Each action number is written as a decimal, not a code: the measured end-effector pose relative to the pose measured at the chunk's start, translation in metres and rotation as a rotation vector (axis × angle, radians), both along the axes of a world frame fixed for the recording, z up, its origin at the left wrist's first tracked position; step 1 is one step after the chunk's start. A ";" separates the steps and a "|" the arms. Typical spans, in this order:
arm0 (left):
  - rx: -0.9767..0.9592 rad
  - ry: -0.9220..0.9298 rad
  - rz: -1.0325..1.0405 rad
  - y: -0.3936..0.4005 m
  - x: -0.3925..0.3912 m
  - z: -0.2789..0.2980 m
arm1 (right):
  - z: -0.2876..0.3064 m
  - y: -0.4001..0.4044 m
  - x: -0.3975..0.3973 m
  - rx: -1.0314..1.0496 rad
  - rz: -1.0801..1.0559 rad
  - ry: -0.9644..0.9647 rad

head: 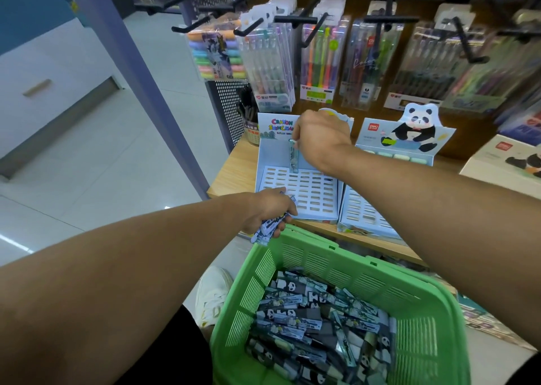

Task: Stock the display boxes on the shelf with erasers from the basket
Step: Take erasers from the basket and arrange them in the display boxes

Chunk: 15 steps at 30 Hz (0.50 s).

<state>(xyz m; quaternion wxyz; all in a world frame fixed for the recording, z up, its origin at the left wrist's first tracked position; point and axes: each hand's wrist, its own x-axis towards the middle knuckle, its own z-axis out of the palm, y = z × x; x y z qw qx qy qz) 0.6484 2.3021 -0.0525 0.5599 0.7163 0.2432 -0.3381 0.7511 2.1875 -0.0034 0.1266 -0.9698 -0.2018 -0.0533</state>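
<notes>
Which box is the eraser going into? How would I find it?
Look at the wooden shelf under the hanging pen packs. Two pale blue display boxes stand side by side there, above the green basket. It is the left box, whose back card says "Crayon"; its neighbour has a big panda on its card instead. The right hand holds one eraser upright over it.

Bright, even light; floor glare; blurred, curved edges.

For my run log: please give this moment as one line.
right hand: holds eraser upright over Crayon box | left hand: grips eraser bundle | basket: many erasers
</notes>
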 end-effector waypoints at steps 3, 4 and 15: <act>0.004 -0.009 0.001 0.000 0.000 -0.002 | -0.001 0.002 -0.002 0.001 0.021 0.033; 0.002 -0.010 0.007 -0.001 0.001 -0.002 | -0.002 0.002 -0.003 0.006 0.028 0.032; 0.020 -0.012 -0.012 -0.005 -0.002 0.003 | -0.001 -0.006 0.003 0.002 0.012 0.007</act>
